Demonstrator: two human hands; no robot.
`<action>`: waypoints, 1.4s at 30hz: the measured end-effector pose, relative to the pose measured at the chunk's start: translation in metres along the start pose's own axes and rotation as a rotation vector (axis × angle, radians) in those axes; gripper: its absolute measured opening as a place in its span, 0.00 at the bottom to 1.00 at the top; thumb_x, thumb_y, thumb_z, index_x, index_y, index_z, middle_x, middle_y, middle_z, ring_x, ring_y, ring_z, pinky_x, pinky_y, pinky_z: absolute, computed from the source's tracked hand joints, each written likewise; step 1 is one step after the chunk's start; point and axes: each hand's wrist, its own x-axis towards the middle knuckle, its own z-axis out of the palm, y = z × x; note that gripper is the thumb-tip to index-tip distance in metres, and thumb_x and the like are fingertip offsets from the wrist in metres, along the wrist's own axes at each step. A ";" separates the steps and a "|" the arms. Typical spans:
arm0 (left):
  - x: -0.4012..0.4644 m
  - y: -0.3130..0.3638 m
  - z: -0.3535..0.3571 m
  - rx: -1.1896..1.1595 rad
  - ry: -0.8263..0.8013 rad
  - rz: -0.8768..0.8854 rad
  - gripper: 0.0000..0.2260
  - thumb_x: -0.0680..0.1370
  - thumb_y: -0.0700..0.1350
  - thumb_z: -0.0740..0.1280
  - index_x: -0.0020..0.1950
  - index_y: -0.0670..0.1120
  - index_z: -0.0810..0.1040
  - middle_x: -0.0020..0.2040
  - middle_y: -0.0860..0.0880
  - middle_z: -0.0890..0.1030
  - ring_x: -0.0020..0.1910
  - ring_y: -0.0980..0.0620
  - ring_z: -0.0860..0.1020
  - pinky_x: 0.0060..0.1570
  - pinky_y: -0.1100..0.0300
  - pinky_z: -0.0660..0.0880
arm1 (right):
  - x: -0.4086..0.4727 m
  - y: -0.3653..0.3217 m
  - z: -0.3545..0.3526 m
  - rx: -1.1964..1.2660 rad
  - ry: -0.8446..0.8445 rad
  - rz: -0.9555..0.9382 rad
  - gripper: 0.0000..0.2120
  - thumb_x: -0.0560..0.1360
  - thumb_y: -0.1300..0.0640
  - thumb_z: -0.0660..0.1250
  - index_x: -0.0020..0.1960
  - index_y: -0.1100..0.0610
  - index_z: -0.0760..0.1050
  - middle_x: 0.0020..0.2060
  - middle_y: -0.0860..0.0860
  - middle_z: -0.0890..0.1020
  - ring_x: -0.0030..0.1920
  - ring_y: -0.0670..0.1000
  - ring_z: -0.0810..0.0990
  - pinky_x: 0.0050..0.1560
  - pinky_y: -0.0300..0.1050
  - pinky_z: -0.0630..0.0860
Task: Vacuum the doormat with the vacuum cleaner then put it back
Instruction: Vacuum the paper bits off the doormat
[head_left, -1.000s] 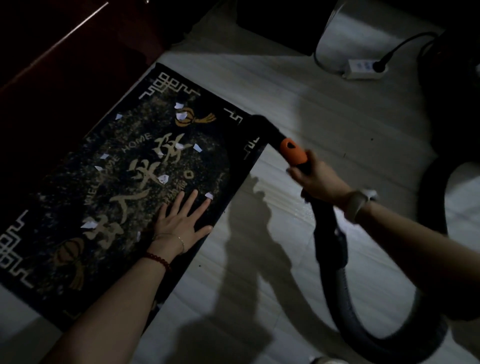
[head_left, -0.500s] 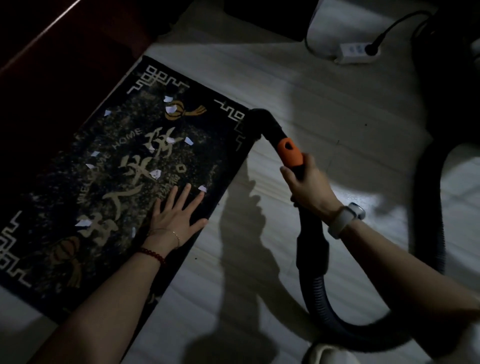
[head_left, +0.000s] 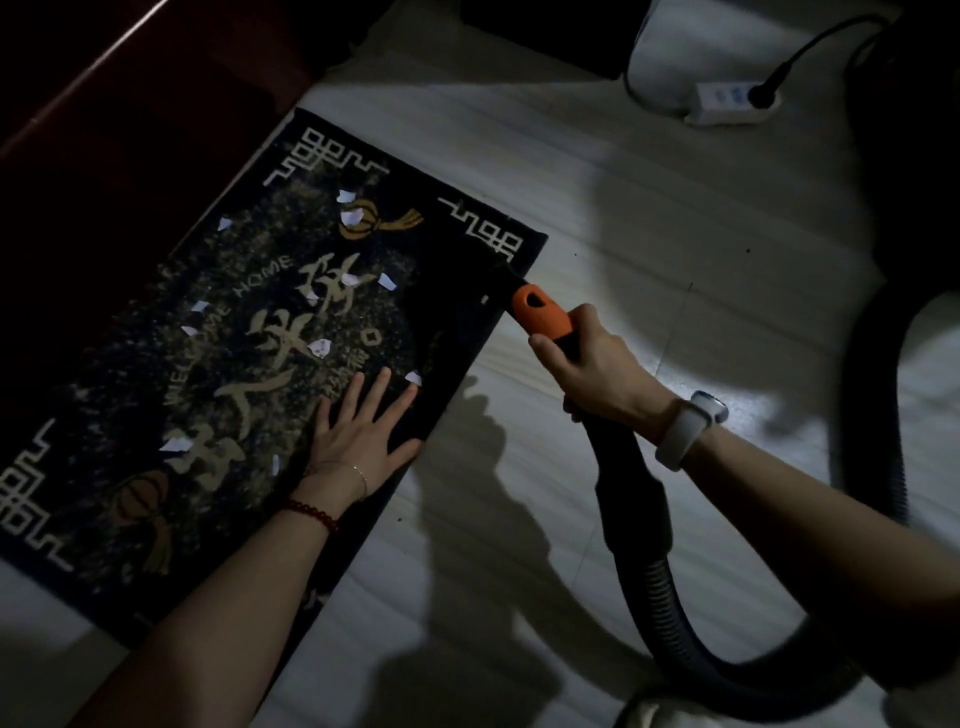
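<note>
A dark doormat (head_left: 135, 374) with gold characters and "WELCOME HOME" lies on the pale floor, strewn with several white paper scraps (head_left: 319, 347). My left hand (head_left: 363, 431) rests flat on the mat near its right edge, fingers spread. My right hand (head_left: 592, 364) grips the black vacuum handle just below its orange slider (head_left: 540, 314). The dark nozzle end (head_left: 467, 317) reaches over the mat's right edge and is hard to make out. The grey ribbed hose (head_left: 670, 597) curves down and right from the handle.
A white power strip (head_left: 727, 104) with a black plug lies on the floor at the upper right. The vacuum's dark body (head_left: 914, 156) fills the right edge. Dark red furniture (head_left: 130, 104) borders the mat on the left. The scene is dim.
My right hand has moved the vacuum handle left, so the nozzle now reaches over the mat's right edge. My left hand stays flat on the mat.
</note>
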 end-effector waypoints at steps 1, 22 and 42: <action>0.000 0.000 0.000 -0.007 0.002 -0.001 0.30 0.78 0.63 0.51 0.74 0.59 0.38 0.76 0.53 0.34 0.75 0.49 0.36 0.72 0.44 0.41 | 0.001 0.002 0.000 0.062 -0.024 0.043 0.14 0.78 0.48 0.59 0.55 0.57 0.60 0.36 0.54 0.74 0.24 0.51 0.76 0.20 0.40 0.72; 0.002 -0.001 0.002 -0.005 0.011 -0.010 0.31 0.78 0.64 0.50 0.74 0.60 0.38 0.76 0.53 0.34 0.75 0.49 0.35 0.72 0.44 0.41 | -0.011 0.001 0.030 -0.325 0.043 -0.159 0.17 0.77 0.47 0.60 0.60 0.55 0.63 0.39 0.55 0.78 0.30 0.52 0.75 0.32 0.45 0.74; 0.001 -0.002 0.006 -0.077 0.052 -0.008 0.33 0.77 0.63 0.53 0.75 0.56 0.38 0.76 0.54 0.36 0.75 0.51 0.35 0.72 0.45 0.39 | -0.011 0.005 0.017 -0.393 0.074 -0.118 0.20 0.76 0.45 0.61 0.64 0.54 0.64 0.41 0.57 0.79 0.38 0.61 0.80 0.41 0.51 0.78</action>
